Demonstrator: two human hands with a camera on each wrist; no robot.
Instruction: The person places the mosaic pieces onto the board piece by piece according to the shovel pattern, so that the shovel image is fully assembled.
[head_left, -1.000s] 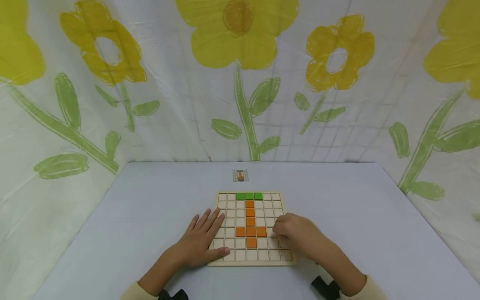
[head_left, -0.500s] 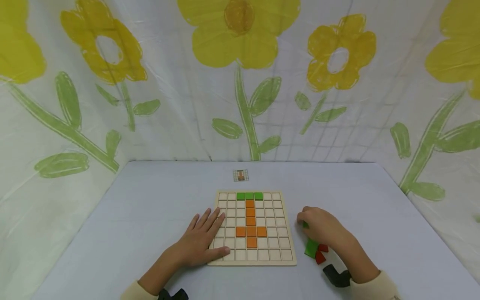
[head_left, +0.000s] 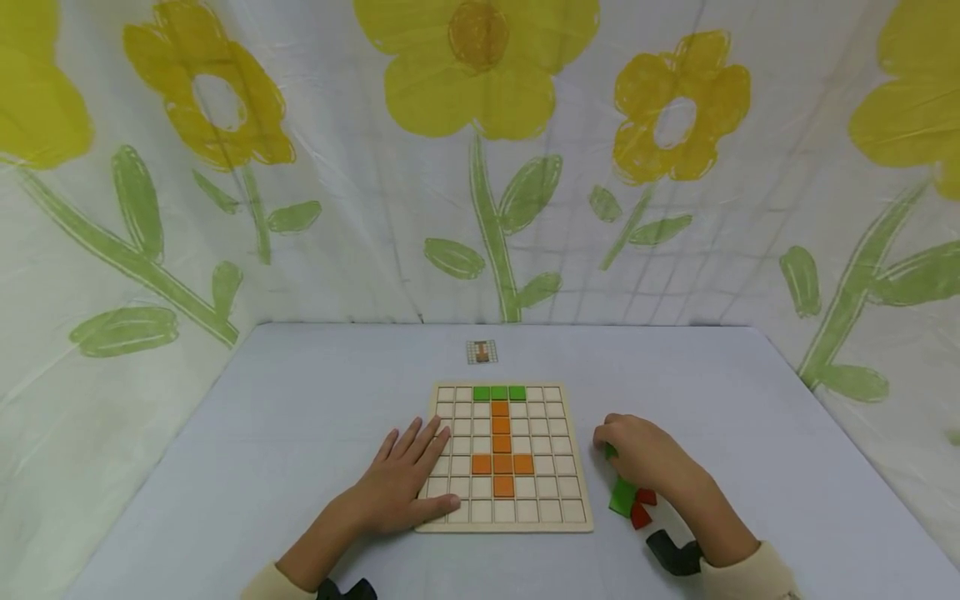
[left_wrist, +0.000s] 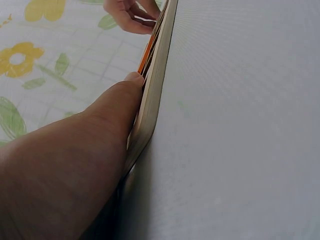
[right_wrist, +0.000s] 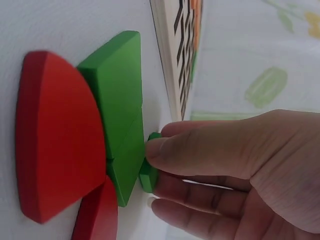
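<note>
My left hand point(head_left: 397, 492) lies with straight fingers on the left side of a pale wooden grid board point(head_left: 551, 510); its thumb reaches over the lower left squares. Set in the board are a row of green tiles point(head_left: 498, 392) at the top and several orange tiles point(head_left: 502, 443) in a cross-like column. Right of the board, my right hand point(head_left: 643, 454) pinches a small green tile point(right_wrist: 148, 176) between thumb and fingers, low over the table. Close by, larger flat green pieces point(right_wrist: 120, 95) and red pieces with a curved side point(right_wrist: 65, 135) lie on the table.
Beyond the board lies a small printed card point(head_left: 482, 351) with a grid picture. The white table point(head_left: 322, 392) ends at a flower-patterned cloth point(head_left: 345, 250) behind. Black wrist mounts point(head_left: 673, 553) sit under both forearms.
My right hand has moved right, off the board's right edge to the loose pieces, and now pinches a green tile. It barely moves over the last half second. The left hand stays put.
</note>
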